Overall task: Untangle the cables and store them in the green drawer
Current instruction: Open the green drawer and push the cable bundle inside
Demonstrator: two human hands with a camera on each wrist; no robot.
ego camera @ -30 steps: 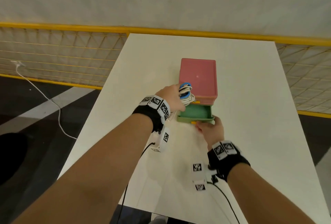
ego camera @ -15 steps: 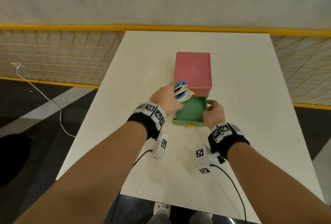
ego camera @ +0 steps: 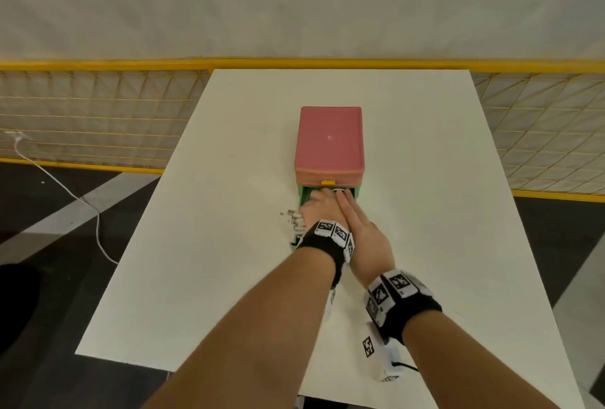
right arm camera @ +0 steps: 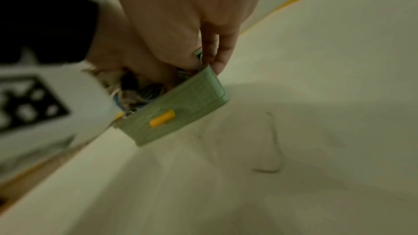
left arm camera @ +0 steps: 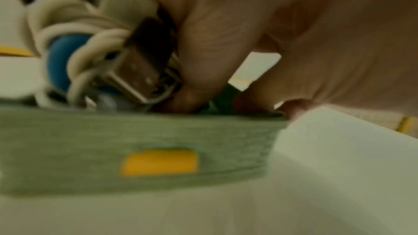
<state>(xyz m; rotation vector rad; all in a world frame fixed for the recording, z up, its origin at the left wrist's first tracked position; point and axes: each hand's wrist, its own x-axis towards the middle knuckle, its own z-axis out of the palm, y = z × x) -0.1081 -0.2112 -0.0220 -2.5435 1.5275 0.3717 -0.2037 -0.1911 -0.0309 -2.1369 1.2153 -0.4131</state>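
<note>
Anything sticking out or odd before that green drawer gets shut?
Yes. Metal plugs of the cables stick out past the left wall of the green drawer, beside the left hand that grips them. They may catch on closing.

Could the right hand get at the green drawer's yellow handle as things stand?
Probably yes. The yellow handle on the green drawer front looks uncovered, and the right hand is at the drawer's rim just above it, beside the left hand.
</note>
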